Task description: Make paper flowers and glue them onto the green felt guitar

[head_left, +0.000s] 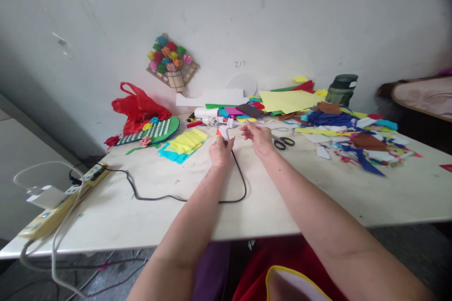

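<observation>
Left hand (221, 151): closed round corded tool (226, 140), mid-table (148, 218)
Right hand (260, 140): pinching thin stick (239, 136)
Stick pot (175, 82): paper flowers (165, 51)
Red bag (139, 109): contents hidden
Green bottle (341, 90): lidded, contents unclear

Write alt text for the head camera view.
A left hand holds a small corded tool and a right hand a thin stick, over a white table. Scissors and colorful paper scraps lie nearby.

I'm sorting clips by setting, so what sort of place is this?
Probably a home or small-workshop craft table: heaped coloured scraps, black-handled scissors and a bouquet of bright craft flowers against the wall suggest it.
</observation>
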`<state>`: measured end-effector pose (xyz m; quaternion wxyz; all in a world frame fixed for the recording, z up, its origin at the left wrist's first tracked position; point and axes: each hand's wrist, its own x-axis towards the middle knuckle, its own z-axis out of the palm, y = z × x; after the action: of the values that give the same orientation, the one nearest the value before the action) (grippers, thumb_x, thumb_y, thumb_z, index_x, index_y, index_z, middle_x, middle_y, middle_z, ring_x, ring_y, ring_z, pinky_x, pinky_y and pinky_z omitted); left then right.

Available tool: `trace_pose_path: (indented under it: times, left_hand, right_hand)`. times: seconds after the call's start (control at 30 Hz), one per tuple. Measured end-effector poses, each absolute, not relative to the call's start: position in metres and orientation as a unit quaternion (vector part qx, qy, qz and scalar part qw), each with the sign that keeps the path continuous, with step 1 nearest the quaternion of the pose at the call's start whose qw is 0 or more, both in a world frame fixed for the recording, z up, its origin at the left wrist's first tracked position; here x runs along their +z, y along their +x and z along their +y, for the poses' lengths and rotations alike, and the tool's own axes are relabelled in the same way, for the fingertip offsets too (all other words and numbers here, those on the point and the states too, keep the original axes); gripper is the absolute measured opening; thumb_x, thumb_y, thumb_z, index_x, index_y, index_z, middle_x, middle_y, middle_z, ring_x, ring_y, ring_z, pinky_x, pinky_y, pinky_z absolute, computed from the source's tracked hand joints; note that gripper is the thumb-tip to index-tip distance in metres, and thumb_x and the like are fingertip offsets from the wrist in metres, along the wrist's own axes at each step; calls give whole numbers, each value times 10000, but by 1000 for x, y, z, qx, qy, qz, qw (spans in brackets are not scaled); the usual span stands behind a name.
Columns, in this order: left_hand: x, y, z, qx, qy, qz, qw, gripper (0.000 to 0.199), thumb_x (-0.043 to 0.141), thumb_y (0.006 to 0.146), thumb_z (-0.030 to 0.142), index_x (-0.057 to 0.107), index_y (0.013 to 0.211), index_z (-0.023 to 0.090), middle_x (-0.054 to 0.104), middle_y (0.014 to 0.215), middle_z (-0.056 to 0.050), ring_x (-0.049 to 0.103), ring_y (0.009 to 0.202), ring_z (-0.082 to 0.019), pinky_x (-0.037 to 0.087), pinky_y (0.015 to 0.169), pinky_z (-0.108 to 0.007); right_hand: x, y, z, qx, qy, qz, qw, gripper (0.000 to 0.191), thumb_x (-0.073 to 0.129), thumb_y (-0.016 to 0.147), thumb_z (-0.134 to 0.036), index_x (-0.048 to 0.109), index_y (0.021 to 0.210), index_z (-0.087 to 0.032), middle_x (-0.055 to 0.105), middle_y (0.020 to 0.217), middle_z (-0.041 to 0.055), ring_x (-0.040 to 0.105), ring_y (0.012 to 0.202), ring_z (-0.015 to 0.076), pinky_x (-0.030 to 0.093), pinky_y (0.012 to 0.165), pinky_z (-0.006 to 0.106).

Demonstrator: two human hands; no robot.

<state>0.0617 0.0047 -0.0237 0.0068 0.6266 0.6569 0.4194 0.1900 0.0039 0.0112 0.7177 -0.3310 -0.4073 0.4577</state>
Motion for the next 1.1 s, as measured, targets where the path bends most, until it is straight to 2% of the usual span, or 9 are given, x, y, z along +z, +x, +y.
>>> trace_pose_path:
  times: [0.2,0.37,0.53,0.7,0.8,0.97,1.1]
  left_hand:
    - [-22,62,3,418,630,654,17,345,596,778,443,377,633,220,548,606,-21,536,601,-173,291,585,-266]
    - [-23,63,4,425,628,651,24,344,602,771,439,384,628,216,544,593,-15,526,586,-161,289,574,-261]
    - [-26,62,7,450,625,636,37,355,609,758,443,376,619,213,493,553,14,475,543,-137,285,560,-254]
    - [-25,62,5,460,635,618,59,373,618,736,465,385,599,208,485,545,23,447,524,-119,296,548,-245]
    - [-27,63,4,459,641,610,83,327,617,733,426,414,608,201,506,553,22,462,532,-115,317,553,-237]
    - [-29,71,4,447,649,600,133,182,601,720,321,491,668,186,561,581,4,534,582,-133,375,588,-237]
    - [-24,77,-2,423,665,604,122,148,616,677,294,544,685,165,610,636,-28,572,627,-155,408,617,-253]
  right_hand:
    - [9,189,6,466,-310,-401,725,333,771,583,-448,626,646,-155,672,642,50,566,495,105,438,427,227]
    - [8,188,7,479,-307,-388,725,376,762,589,-484,629,650,-138,660,641,51,550,489,93,419,413,207]
    - [7,186,8,461,-338,-405,713,435,717,605,-539,656,761,-138,688,777,70,576,561,107,424,457,214]
    - [0,188,14,422,-386,-519,635,424,677,653,-522,672,904,-180,690,903,47,615,821,154,463,652,238]
    - [-2,189,15,412,-409,-588,563,426,665,676,-505,669,939,-170,686,865,41,609,844,165,451,751,267]
    - [-1,185,9,398,-440,-663,456,359,670,665,-493,658,780,-153,650,731,25,587,738,168,441,670,257]
    - [-4,187,11,365,-471,-668,445,344,630,687,-492,624,686,-149,604,652,13,548,641,150,414,596,247]
